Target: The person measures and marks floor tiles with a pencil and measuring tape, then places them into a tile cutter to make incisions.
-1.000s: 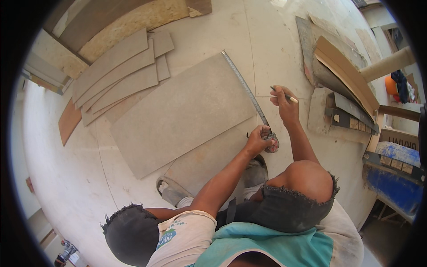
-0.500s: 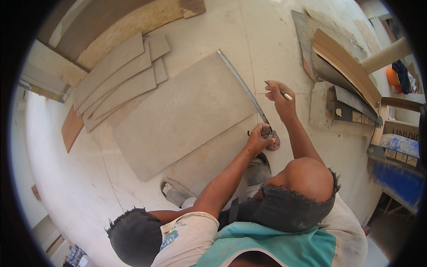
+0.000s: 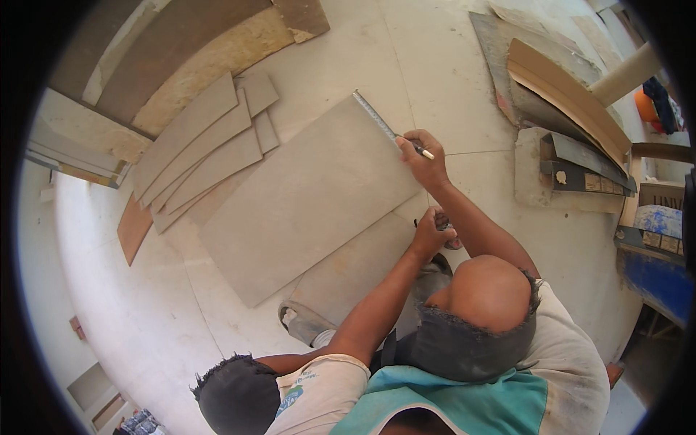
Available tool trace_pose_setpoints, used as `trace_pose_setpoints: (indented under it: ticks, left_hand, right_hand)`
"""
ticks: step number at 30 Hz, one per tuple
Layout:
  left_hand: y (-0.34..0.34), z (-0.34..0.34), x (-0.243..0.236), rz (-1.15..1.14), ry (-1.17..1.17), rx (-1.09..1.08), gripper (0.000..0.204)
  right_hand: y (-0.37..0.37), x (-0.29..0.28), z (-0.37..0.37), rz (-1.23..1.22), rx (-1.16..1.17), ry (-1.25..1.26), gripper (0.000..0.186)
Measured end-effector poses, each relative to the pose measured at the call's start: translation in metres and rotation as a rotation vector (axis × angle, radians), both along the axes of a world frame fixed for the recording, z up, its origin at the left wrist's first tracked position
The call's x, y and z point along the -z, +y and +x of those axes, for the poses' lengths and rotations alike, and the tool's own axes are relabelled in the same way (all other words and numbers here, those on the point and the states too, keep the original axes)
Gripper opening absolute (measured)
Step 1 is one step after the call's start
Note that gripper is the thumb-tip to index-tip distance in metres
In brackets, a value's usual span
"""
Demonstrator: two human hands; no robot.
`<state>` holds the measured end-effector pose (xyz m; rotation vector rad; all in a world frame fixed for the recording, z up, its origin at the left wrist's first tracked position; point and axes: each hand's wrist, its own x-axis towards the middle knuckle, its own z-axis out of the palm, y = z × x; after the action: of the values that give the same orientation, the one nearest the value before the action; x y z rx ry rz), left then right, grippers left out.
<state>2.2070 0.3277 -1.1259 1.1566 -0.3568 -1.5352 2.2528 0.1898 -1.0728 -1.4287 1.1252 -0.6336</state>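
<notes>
Knees [image 3: 487, 293] bare and raised at the lower edge, frayed dark shorts, pale and teal shirt; the person crouches over the floor. Left hand [image 3: 433, 230] sits just beyond the right knee, fingers curled tight around the near end of a metal ruler [image 3: 378, 122]; what lies under the palm cannot be told. Right hand [image 3: 423, 159] is further out along the ruler, fingers pinched on a pen [image 3: 423, 151] with a pale tip, held at the ruler's edge. Ruler runs along the right-hand edge of a large grey tile [image 3: 308, 199], which lies flat on the pale floor [image 3: 435, 65], overlapping a second tile [image 3: 355, 272] of the same colour nearer the person. A worn shoe [image 3: 304, 324] shows at that nearer tile's lower corner. Further left, cut tile strips [image 3: 199, 148] lie fanned and overlapping. Beyond them, brown boards [image 3: 181, 51] lean across the top left. Far right, stacked tile offcuts and cardboard [image 3: 573, 94].
</notes>
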Motion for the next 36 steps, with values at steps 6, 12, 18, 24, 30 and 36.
trace_pose_setpoints:
  ticks: [6,12,18,24,30,36]
  left_hand:
    - [-0.006,0.006,-0.022,0.12,0.025,0.089,0.059]
    - [-0.006,0.012,-0.022,0.074,-0.13,0.105,0.058]
    - [-0.007,0.008,-0.021,-0.063,-0.175,0.023,0.029]
    - [-0.007,0.011,-0.024,-0.048,-0.2,0.045,0.025]
    - [-0.007,0.008,-0.017,-0.096,-0.283,0.032,0.026]
    - [-0.008,0.007,-0.016,-0.081,-0.269,0.044,0.027]
  right_hand:
    - [0.009,0.024,0.005,-0.187,0.018,0.06,0.024]
    - [0.017,0.016,0.023,-0.305,0.006,0.113,0.024]
    - [0.017,0.025,0.027,-0.379,0.021,0.106,0.024]
    - [0.017,0.03,0.03,-0.384,0.025,0.126,0.022]
    - [0.016,0.034,0.031,-0.412,0.02,0.144,0.023]
    - [0.014,0.032,0.03,-0.395,0.016,0.17,0.023]
